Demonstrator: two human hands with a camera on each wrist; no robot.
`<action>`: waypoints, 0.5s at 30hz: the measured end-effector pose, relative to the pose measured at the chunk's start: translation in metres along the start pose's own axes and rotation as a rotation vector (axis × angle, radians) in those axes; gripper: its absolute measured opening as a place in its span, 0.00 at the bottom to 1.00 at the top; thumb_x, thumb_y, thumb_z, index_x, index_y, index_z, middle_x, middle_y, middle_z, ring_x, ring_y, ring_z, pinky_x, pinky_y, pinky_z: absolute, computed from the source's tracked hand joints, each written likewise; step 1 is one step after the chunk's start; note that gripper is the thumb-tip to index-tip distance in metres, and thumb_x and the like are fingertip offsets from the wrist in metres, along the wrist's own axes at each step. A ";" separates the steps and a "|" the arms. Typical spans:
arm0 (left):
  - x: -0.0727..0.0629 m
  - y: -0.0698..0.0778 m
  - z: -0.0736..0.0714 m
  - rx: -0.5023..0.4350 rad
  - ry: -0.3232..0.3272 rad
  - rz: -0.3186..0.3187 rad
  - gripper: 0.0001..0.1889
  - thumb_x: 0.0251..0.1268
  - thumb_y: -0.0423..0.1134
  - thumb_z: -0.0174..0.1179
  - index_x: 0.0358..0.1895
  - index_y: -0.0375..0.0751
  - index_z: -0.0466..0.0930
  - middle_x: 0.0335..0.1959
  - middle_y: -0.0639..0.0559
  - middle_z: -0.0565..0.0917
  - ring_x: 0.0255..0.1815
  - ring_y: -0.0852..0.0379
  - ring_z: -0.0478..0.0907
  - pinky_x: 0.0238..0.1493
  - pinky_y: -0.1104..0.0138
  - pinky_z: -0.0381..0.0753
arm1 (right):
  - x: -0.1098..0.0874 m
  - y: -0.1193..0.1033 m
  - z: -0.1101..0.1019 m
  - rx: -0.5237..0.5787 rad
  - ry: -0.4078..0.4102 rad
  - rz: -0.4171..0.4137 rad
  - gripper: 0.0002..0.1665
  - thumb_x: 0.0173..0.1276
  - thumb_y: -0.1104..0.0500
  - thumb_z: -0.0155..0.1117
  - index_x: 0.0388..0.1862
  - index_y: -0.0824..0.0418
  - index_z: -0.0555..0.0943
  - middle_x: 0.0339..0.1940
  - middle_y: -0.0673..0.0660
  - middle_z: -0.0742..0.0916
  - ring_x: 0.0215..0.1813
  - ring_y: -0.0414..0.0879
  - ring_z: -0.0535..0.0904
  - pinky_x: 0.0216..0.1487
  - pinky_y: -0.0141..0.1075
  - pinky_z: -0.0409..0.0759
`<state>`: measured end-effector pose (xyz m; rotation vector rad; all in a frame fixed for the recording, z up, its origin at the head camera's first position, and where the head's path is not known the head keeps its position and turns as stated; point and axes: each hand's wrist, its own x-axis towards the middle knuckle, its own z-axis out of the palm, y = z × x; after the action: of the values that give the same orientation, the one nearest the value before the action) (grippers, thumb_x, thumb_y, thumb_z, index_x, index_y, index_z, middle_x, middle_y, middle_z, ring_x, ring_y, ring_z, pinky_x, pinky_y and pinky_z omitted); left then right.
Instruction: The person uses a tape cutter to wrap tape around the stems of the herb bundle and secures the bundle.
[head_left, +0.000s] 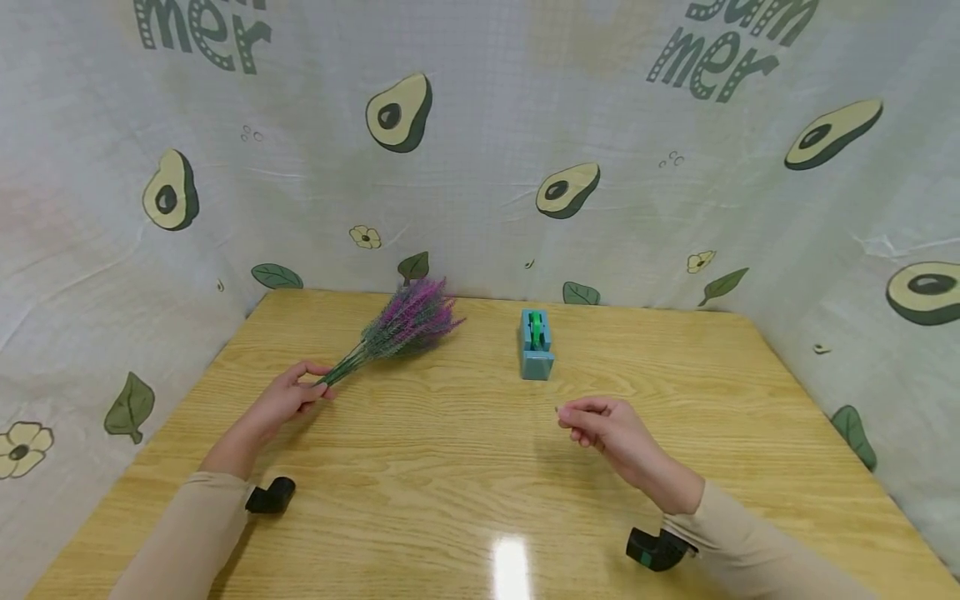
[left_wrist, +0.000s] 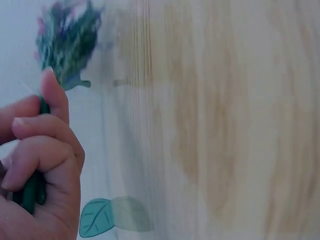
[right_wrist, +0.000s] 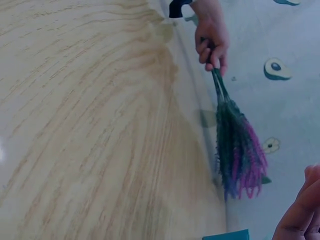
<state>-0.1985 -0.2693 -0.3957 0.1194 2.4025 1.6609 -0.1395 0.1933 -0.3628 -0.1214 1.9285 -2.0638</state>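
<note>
My left hand (head_left: 291,395) grips the green stems of a bunch of purple lavender-like flowers (head_left: 412,317), whose heads point away toward the back of the table. In the left wrist view the curled fingers (left_wrist: 45,130) wrap round the stems (left_wrist: 31,192). Over the table's right half, my right hand (head_left: 603,429) pinches thumb against forefinger, with a tiny dark bit (head_left: 557,409) showing at the tips; I cannot tell what it is. Beyond that hand stands a blue tape dispenser (head_left: 537,367) with a green wheel (head_left: 536,329).
The wooden table (head_left: 435,483) reaches back to a pale curtain (head_left: 480,150) printed with avocados and leaves, which also hangs along both sides. Black wrist cameras sit on the left (head_left: 272,496) and right (head_left: 657,549) sleeves. Light glares on the near edge.
</note>
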 end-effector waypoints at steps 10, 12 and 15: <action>-0.004 -0.001 -0.010 -0.019 -0.116 0.002 0.15 0.71 0.33 0.48 0.56 0.28 0.66 0.33 0.45 0.83 0.15 0.62 0.54 0.17 0.68 0.51 | 0.003 -0.018 -0.003 0.040 0.023 -0.029 0.09 0.66 0.65 0.60 0.30 0.56 0.85 0.28 0.50 0.85 0.26 0.37 0.75 0.28 0.25 0.75; -0.005 -0.001 -0.011 -0.016 -0.150 0.006 0.15 0.70 0.33 0.49 0.55 0.28 0.67 0.32 0.45 0.83 0.15 0.62 0.55 0.17 0.68 0.51 | 0.004 -0.020 -0.003 0.052 0.030 -0.029 0.08 0.66 0.65 0.60 0.30 0.57 0.84 0.28 0.51 0.85 0.26 0.38 0.75 0.28 0.25 0.75; -0.005 -0.002 -0.012 -0.027 -0.217 0.021 0.14 0.70 0.33 0.50 0.54 0.28 0.68 0.32 0.46 0.83 0.15 0.61 0.55 0.18 0.65 0.48 | 0.005 -0.024 -0.003 0.061 0.038 -0.021 0.07 0.66 0.65 0.60 0.30 0.59 0.84 0.28 0.51 0.85 0.26 0.38 0.75 0.28 0.25 0.75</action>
<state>-0.1962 -0.2823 -0.3929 0.3048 2.2245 1.5983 -0.1491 0.1958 -0.3398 -0.0901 1.8921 -2.1510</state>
